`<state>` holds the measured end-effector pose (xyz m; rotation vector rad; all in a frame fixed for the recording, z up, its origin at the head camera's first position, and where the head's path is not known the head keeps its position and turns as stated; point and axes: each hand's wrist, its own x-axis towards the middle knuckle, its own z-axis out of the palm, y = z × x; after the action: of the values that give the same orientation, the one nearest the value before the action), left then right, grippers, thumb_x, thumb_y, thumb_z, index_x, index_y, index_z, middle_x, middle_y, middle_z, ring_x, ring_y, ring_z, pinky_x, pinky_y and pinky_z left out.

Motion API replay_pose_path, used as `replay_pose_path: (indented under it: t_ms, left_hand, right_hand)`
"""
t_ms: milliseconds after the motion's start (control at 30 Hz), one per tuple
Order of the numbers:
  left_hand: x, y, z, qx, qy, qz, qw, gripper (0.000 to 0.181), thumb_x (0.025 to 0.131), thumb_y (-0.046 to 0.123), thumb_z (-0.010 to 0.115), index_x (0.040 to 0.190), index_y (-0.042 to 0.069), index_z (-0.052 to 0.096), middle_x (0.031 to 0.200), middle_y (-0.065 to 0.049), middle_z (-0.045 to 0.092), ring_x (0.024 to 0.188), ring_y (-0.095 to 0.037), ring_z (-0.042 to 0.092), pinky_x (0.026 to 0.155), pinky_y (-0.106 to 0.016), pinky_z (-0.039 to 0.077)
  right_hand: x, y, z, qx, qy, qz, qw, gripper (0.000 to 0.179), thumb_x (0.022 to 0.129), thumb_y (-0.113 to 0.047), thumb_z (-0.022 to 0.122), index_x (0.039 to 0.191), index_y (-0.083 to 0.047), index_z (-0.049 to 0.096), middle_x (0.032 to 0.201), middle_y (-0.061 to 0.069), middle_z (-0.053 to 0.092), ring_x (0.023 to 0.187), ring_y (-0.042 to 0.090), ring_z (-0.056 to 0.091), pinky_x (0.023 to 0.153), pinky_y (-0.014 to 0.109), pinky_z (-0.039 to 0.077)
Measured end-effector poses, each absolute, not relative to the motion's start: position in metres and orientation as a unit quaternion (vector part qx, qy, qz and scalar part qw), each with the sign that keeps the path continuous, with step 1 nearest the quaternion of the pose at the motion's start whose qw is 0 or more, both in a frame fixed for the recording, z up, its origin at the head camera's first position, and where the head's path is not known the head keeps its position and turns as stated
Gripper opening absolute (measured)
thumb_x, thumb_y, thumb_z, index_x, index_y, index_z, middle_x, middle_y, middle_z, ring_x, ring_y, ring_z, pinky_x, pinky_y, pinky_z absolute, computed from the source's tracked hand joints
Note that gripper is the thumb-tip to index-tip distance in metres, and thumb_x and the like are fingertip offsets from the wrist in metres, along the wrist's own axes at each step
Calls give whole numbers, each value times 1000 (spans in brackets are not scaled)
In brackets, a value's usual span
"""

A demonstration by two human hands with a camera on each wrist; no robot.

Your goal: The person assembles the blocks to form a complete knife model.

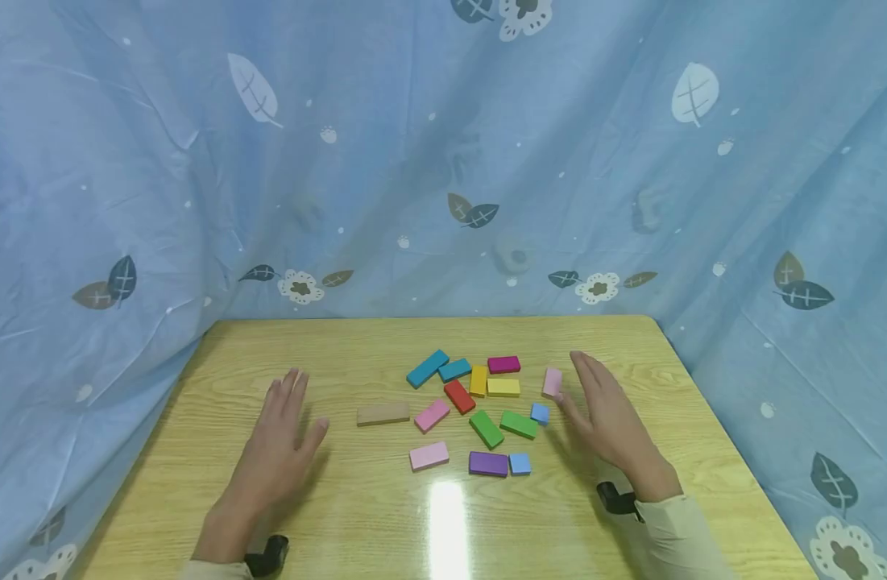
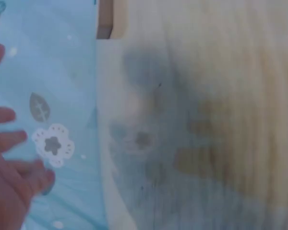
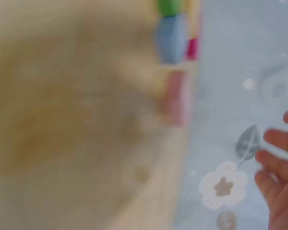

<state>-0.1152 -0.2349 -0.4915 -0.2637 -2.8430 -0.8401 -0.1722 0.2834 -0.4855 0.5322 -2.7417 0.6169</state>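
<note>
My left hand (image 1: 275, 451) hovers at the left part of the table, fingers stretched forward and holding nothing; the tan block (image 1: 383, 414) is nearest to it. On the right, my right hand (image 1: 615, 419) has its fingers extended beside an upper pink block (image 1: 552, 382), its thumb tip close to that block; whether they touch I cannot tell. In the right wrist view the pink block (image 3: 177, 98) appears apart from the fingers. Between the hands lie a red block (image 1: 459, 396), a purple block (image 1: 488, 463), a small blue block (image 1: 519, 464) and several others.
The wooden table (image 1: 327, 515) carries loose blocks in its middle, among them green (image 1: 486, 429), yellow (image 1: 503, 387), orange (image 1: 478, 380) and magenta (image 1: 503, 365). A blue patterned curtain (image 1: 385, 161) hangs behind and at both sides. Black wrist cameras sit on both wrists.
</note>
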Motion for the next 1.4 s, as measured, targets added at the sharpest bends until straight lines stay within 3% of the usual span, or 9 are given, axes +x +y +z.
replay_pose_path:
  t_ms: [133,267,367,500,600,767,933,1133,1400]
  left_hand:
    - [-120,-240,-491,-102,-920,-361,116,79,111,27,66,175,8,23,181,-21,24,161,-55,30,122,-78,35]
    - [-124,-244,-492,-103,-886,-424,154,73,105,19,75,169,12,41,169,-20,48,146,-52,55,124,-33,50]
    - [-130,-245,-494,-117,-852,-491,139,69,102,13,79,165,14,49,161,-17,58,143,-32,64,116,-8,44]
    - [-136,-245,-500,-139,-811,-560,98,67,99,7,81,161,11,55,158,-17,62,138,-2,63,115,-17,53]
    - [-139,-243,-505,-141,-795,-586,75,64,98,6,82,157,7,58,156,-22,61,134,4,63,115,-25,56]
    - [-144,-237,-515,-132,-772,-620,34,59,99,6,81,154,2,60,156,-32,58,138,-20,68,112,-31,59]
    - [-151,-229,-521,-115,-777,-619,9,60,99,11,83,154,5,61,156,-26,61,141,-40,64,110,-30,60]
    - [-156,-219,-523,-99,-790,-605,-14,61,96,10,85,152,4,63,155,-19,64,141,-43,64,114,-40,59]
    - [-157,-209,-530,-67,-800,-594,-51,58,96,-1,81,150,0,63,151,-23,66,138,-40,67,112,-35,60]
  right_hand:
    - [-190,266,-464,208,-929,273,136,68,107,-19,72,166,-2,43,165,26,51,150,51,49,120,72,45]
    - [-211,248,-450,240,-906,324,126,65,104,-17,78,162,-6,52,158,22,61,142,48,60,114,70,53]
    - [-229,237,-447,260,-890,359,110,62,101,-15,82,158,-9,58,150,19,68,135,46,66,111,67,56]
    - [-252,220,-453,274,-865,416,65,57,99,-12,84,152,-13,65,145,14,72,132,40,71,112,58,59]
    - [-269,205,-461,275,-839,470,20,53,98,-9,83,148,-13,69,145,11,73,133,39,71,112,50,60]
    - [-291,181,-475,277,-810,516,-34,48,98,-3,81,144,-8,71,140,16,75,132,49,68,112,49,61]
    - [-306,162,-486,277,-808,515,-66,46,98,2,78,143,-5,72,138,26,73,131,49,69,111,49,61]
    - [-321,147,-500,271,-805,516,-115,48,101,-1,77,147,3,65,143,27,70,133,42,70,109,41,63]
    - [-330,134,-516,282,-816,487,-133,45,103,0,74,147,1,66,139,18,75,132,35,72,108,42,64]
